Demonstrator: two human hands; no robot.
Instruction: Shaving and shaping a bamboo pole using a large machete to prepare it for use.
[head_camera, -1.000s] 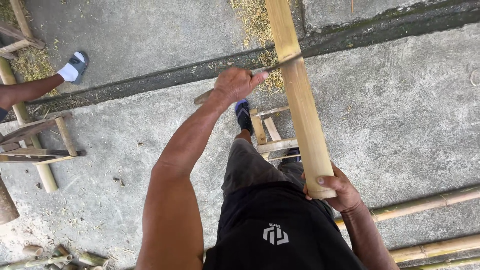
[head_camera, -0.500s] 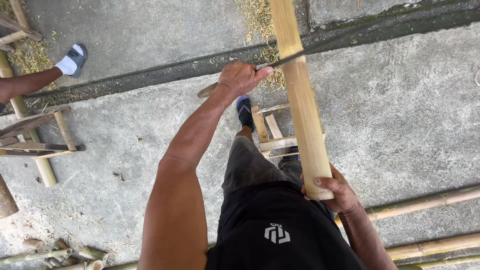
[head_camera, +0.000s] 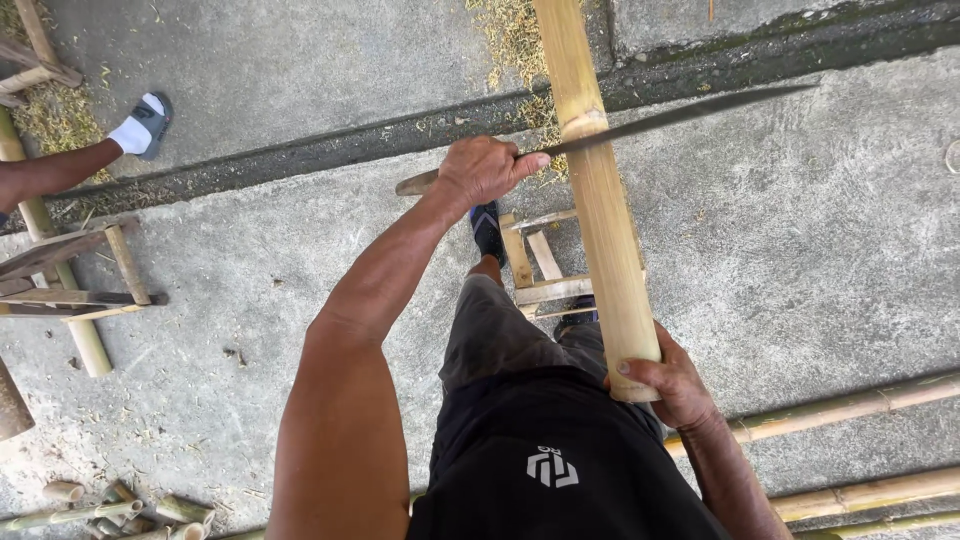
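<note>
The scene is seen through one head-worn camera, aimed steeply down over the torso at close range. The left hand (head_camera: 487, 170) is caught mid-frame at arm's length, the right hand (head_camera: 672, 380) nearer and lower, with concrete ground (head_camera: 800, 250) beyond both. No second view is provided.

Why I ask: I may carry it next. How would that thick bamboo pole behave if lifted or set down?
The bamboo pole looks stiff, showing no sag. Being round, it would probably roll if laid flat. The right hand alone steadies its end, suggesting it is fairly light.
</note>
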